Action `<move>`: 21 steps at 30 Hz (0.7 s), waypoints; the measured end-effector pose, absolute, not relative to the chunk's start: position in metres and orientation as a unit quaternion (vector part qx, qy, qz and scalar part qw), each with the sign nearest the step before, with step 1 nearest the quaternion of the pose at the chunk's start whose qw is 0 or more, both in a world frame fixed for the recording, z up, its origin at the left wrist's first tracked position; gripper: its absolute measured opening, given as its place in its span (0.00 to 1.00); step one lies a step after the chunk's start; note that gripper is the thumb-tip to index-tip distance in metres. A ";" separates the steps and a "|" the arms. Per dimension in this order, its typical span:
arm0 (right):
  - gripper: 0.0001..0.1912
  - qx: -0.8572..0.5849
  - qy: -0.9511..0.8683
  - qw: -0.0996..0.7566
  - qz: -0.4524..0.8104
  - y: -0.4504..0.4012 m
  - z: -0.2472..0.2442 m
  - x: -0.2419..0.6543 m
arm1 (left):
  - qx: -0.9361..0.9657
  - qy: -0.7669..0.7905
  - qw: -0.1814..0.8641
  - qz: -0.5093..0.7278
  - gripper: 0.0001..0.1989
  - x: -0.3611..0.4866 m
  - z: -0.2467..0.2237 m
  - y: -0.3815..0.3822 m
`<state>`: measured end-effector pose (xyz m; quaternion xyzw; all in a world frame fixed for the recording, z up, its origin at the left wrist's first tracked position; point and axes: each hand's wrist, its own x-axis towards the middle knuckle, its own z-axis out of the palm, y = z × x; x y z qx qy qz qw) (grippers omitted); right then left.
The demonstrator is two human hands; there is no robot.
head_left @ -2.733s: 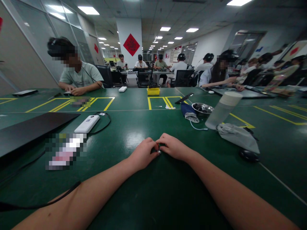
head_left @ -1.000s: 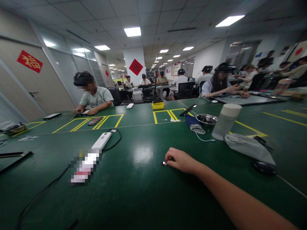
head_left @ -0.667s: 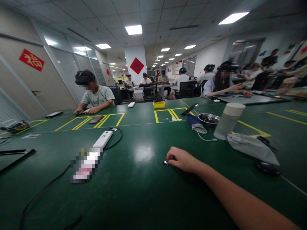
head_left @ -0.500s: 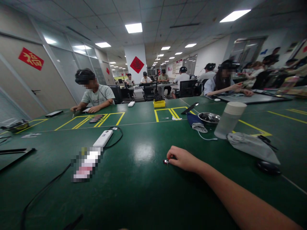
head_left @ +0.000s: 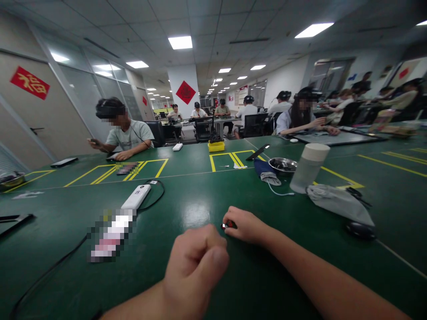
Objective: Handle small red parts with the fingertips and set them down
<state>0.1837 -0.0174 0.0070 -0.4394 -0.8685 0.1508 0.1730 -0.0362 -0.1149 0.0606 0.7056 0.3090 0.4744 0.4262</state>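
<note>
My left hand (head_left: 196, 262) is raised close to the camera as a closed fist, its thumb pressed against the curled fingers. Whether anything lies inside the fist is hidden. Farther off, my right hand (head_left: 245, 224) rests low over the green table with its fingers pinched on a small object with red, black and shiny silver-white parts (head_left: 223, 226). That object is too small and too covered by the fingers to name. From this angle the fist is just left of and in front of the right hand.
Left lie a white power bank (head_left: 136, 196) with a black cable and a blurred-out item (head_left: 113, 235). On the right are a bottle (head_left: 308, 169), a metal bowl (head_left: 283, 165), a grey pouch (head_left: 336, 202) and a black mouse (head_left: 360, 230). A co-worker (head_left: 125, 133) sits across the table.
My left hand has come up into view from the bottom edge as a fist. My right hand stays pinched on the small object. The view has turned slightly right.
</note>
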 end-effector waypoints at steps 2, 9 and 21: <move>0.07 -0.432 -0.872 0.177 0.148 -0.016 0.006 0.183 | 0.718 0.372 0.407 0.425 0.16 -0.018 0.058 -0.086; 0.08 -0.409 -0.874 0.198 0.174 -0.015 0.010 0.186 | 0.761 0.483 0.296 0.316 0.13 -0.015 0.003 -0.024; 0.09 -0.445 -0.872 0.149 0.140 -0.017 0.014 0.190 | 0.766 0.458 0.312 0.325 0.09 -0.015 0.012 -0.027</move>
